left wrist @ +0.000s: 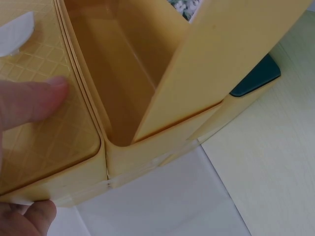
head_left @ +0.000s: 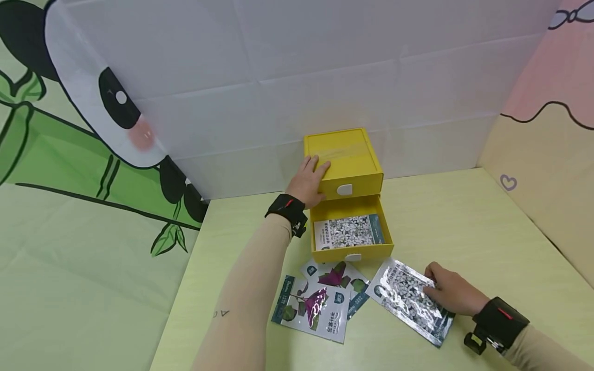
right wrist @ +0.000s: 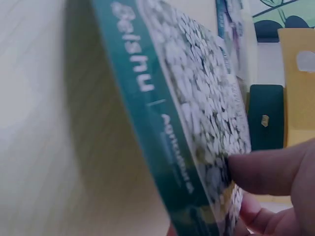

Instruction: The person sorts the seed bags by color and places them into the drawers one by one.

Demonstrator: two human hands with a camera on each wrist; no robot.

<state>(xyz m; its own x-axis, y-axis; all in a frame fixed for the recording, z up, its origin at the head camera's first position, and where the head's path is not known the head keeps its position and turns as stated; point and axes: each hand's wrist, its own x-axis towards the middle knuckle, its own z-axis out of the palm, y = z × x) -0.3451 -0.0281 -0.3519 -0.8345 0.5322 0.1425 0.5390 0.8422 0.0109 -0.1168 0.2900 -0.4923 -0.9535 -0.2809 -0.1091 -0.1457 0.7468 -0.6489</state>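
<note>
A yellow drawer box [head_left: 345, 154] stands at the back of the table, its middle drawer [head_left: 351, 252] pulled out. In that drawer lies a seed packet [head_left: 352, 232] printed with white flowers. My left hand [head_left: 307, 181] holds the box's upper left corner, thumb on the front face [left wrist: 29, 128] and fingers over the top edge. My right hand [head_left: 452, 288] pinches another white-flower seed packet [head_left: 403, 293] to the right of the drawer. The right wrist view shows this packet [right wrist: 192, 93] tilted, with the thumb on its printed side and fingers behind.
Two seed packets with purple flowers, a front one [head_left: 315, 314] and a rear one [head_left: 331, 273], overlap before the drawer. A dark green drawer front [right wrist: 266, 118] shows low on the box. A printed cloth wall [head_left: 278, 103] rises behind the table [head_left: 445, 221].
</note>
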